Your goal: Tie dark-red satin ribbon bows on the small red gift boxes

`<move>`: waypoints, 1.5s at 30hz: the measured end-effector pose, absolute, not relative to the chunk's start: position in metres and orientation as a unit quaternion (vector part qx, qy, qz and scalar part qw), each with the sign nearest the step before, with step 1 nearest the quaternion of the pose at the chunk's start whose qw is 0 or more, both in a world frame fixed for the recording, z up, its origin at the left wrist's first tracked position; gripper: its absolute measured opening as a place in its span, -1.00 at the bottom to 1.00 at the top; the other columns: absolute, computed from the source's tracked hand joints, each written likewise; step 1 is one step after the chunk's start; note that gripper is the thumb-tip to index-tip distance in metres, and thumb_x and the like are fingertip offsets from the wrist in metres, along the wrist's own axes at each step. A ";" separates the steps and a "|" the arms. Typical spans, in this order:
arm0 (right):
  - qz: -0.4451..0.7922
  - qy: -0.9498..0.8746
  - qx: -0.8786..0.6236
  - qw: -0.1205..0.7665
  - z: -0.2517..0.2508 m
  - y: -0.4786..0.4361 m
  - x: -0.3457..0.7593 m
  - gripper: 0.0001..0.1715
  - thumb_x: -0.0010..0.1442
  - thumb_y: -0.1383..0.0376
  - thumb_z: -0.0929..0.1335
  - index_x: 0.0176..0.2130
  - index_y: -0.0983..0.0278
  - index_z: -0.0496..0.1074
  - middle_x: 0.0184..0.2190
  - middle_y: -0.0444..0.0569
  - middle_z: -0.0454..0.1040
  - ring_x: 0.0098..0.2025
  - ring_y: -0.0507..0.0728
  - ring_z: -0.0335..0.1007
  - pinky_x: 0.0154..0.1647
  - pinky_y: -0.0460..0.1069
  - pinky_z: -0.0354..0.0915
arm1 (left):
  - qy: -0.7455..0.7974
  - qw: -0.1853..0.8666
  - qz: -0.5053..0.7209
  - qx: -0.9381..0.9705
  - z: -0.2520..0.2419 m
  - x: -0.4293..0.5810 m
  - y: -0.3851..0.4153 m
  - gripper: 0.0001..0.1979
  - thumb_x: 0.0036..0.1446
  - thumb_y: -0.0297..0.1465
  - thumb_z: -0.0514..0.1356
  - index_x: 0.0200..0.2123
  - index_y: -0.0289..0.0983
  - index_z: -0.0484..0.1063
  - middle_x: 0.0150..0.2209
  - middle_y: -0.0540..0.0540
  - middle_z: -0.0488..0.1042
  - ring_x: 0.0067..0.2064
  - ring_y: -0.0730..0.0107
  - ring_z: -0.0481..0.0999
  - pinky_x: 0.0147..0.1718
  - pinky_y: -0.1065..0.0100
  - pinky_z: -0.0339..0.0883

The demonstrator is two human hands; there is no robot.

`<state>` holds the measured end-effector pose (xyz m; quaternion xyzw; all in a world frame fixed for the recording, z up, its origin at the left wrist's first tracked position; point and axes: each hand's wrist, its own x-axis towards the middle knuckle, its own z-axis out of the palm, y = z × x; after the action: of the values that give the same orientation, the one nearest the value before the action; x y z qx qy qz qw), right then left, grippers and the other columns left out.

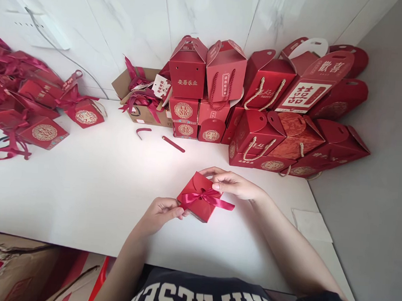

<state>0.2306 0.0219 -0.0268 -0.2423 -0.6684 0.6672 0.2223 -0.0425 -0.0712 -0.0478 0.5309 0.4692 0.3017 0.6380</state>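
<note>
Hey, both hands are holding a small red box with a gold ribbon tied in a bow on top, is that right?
Not the colour: the head view shows the ribbon is deep pink, not gold. The left hand and right hand do hold the small red box, bow on top.

One left hand (163, 214) and one right hand (238, 183) are counted, and one held red box (203, 210). Two loose red strips (174, 144), one small open carton (151, 115) and one white tag (161, 86) are also seen; the heaped boxes (44, 132) cannot be counted.
</note>
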 end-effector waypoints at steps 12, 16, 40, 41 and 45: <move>0.558 -0.714 -0.306 0.292 -0.001 0.004 0.230 -0.71 0.31 0.08 0.29 -0.23 0.23 0.43 0.17 0.08 0.32 0.23 0.22 0.22 0.20 0.17 0.16 | 0.528 0.422 0.255 0.692 0.014 -0.058 -0.055 -0.71 0.14 -0.26 0.23 -0.08 -0.21 0.38 -0.48 0.09 0.16 -0.45 0.51 0.16 -0.40 0.43 0.12; 0.569 -0.722 -0.290 0.267 -0.005 0.005 0.235 -0.73 0.30 0.09 0.31 -0.16 0.22 0.44 0.19 0.08 0.29 0.26 0.20 0.18 0.22 0.16 0.16 | 0.452 0.502 0.152 0.721 0.018 -0.049 -0.037 -0.70 0.11 -0.21 0.25 -0.15 -0.25 0.49 -0.58 0.13 0.03 -0.53 0.55 0.04 -0.51 0.43 -0.03; 0.456 -0.763 -0.376 0.260 0.007 -0.023 0.218 -0.69 0.31 0.07 0.27 -0.36 0.22 0.28 -0.53 -0.17 0.31 -0.51 0.00 0.15 -0.50 -0.09 0.09 | 0.421 0.517 0.232 0.709 0.000 -0.035 -0.008 -0.52 0.19 -0.22 0.12 -0.65 -0.27 -0.02 -0.62 0.08 -0.03 -0.55 0.56 -0.01 -0.56 0.40 -0.10; 0.470 -0.751 -0.379 0.266 0.007 -0.024 0.217 -0.74 0.30 0.08 0.27 -0.30 0.21 0.27 -0.53 -0.19 0.30 -0.52 0.00 0.14 -0.49 -0.09 0.10 | 0.421 0.511 0.235 0.711 -0.001 -0.035 -0.008 -0.51 0.20 -0.22 0.12 -0.65 -0.27 -0.03 -0.62 0.08 -0.03 -0.55 0.56 -0.02 -0.56 0.39 -0.11; 0.486 -0.733 -0.382 0.284 0.005 -0.028 0.214 -0.80 0.33 0.14 0.25 -0.09 0.17 0.21 -0.53 -0.23 0.30 -0.51 0.01 0.14 -0.45 -0.08 0.13 | 0.427 0.503 0.240 0.712 0.000 -0.033 -0.010 -0.57 0.20 -0.22 0.13 -0.62 -0.27 0.09 -0.62 0.09 0.03 -0.56 0.56 0.01 -0.56 0.41 -0.08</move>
<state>0.2136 -0.0284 0.0049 -0.3820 -0.7331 0.4859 0.2838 -0.0335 -0.0097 0.0003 0.7118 0.4272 0.2396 0.5034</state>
